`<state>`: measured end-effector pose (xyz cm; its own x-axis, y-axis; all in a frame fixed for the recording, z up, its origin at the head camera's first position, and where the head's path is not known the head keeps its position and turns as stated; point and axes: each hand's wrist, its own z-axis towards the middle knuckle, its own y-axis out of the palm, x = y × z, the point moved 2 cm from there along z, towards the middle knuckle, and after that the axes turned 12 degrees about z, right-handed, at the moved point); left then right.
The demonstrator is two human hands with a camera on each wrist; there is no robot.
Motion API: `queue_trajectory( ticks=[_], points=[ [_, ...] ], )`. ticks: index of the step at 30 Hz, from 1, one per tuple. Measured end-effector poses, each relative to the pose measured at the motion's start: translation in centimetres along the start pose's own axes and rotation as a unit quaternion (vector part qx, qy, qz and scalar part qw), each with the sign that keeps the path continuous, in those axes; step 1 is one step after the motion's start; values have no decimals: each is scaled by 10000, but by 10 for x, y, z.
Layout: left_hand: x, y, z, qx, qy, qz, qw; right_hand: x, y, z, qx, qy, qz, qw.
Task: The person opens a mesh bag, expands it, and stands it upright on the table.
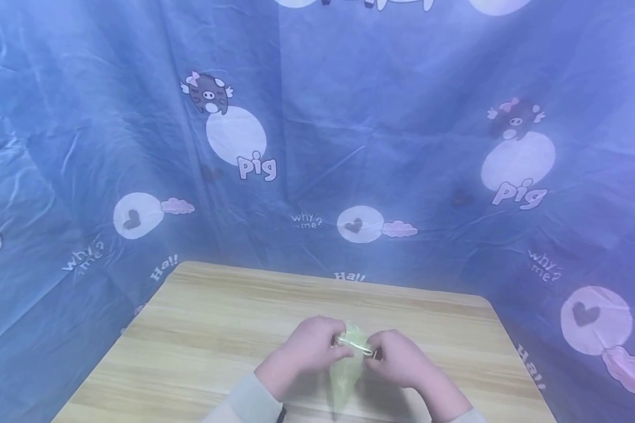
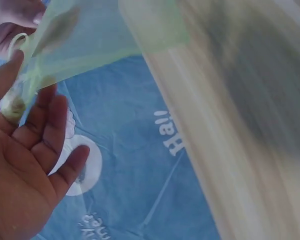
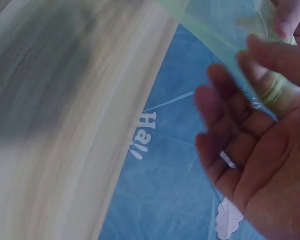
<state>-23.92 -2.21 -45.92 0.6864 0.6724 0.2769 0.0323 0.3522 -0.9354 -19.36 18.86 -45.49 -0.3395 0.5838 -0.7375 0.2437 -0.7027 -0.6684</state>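
Observation:
A sheer pale green drawstring pouch (image 1: 344,385) hangs between my two hands over the table, narrowing downward in the head view. Its light cord (image 1: 356,345) stretches across the top from hand to hand. My left hand (image 1: 315,345) pinches the pouch's top and cord between thumb and index finger, the other fingers loosely bent. Opposite it, my right hand (image 1: 400,359) holds the other end of the cord, with strands (image 3: 274,90) looped round the index finger in the right wrist view. Through the left wrist view, the sheer fabric (image 2: 95,45) spreads out flat.
A light wood-grain table (image 1: 217,329) with rounded far corners lies beneath the hands. Blue cloth (image 1: 317,147) printed with pigs, circles and words hangs behind and on both sides of it. Shadows (image 2: 275,85) of the hands fall on the tabletop.

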Motion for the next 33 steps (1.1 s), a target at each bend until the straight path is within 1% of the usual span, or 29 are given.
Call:
queue_trajectory(
  ticks=[1,3,5,6,8,10,11,12,14,17,19,20,23,26,28,30,32,33],
  points=[
    [-1,0,0,-17,-130,-384,9992,0,0,0,5,-37,238,9997],
    [-4,1,1,-17,-412,-1101,9931,0,-1,0,138,-203,603,9979],
    [-8,1,2,37,-674,-1641,9841,0,-1,0,480,-382,716,9955],
    [-9,1,3,76,-797,-1917,9782,0,-1,0,679,-426,729,9941],
    [-14,1,4,176,-1005,-2351,9666,-1,0,-1,1153,-512,440,9910],
    [-17,0,6,263,-1216,-2735,9538,-2,2,-3,1567,-639,-31,9856],
    [-19,0,7,315,-1306,-2929,9466,-2,3,-4,1710,-734,-285,9821],
    [-20,0,8,363,-1386,-3120,9392,-2,5,-4,1818,-905,-567,9775],
    [-22,0,10,466,-1511,-3407,9268,-2,8,-6,1998,-1372,-1109,9638],
    [-23,0,12,557,-1633,-3713,9123,0,12,-7,2192,-2137,-1630,9379],
    [-23,2,13,575,-1669,-3868,9051,0,14,-7,2311,-2558,-1723,9228],
    [-23,2,14,576,-1686,-3955,9010,1,15,-7,2369,-2714,-1717,9169],
    [-22,5,14,553,-1764,-4194,8888,0,18,-5,2551,-3054,-1588,9036],
    [-20,9,14,482,-1816,-4353,8805,-1,19,-3,2736,-3289,-1461,8920],
    [-19,12,14,415,-1811,-4368,8802,-1,20,-1,2843,-3377,-1397,8863],
    [-18,15,12,379,-1884,-4327,8808,-1,21,-1,2915,-3391,-1309,8848],
    [-18,17,10,533,-2037,-4057,8894,0,20,0,2979,-3305,-1206,8874],
    [-18,17,8,676,-2124,-3867,8949,0,19,0,3002,-3234,-1144,8901]
  ],
)
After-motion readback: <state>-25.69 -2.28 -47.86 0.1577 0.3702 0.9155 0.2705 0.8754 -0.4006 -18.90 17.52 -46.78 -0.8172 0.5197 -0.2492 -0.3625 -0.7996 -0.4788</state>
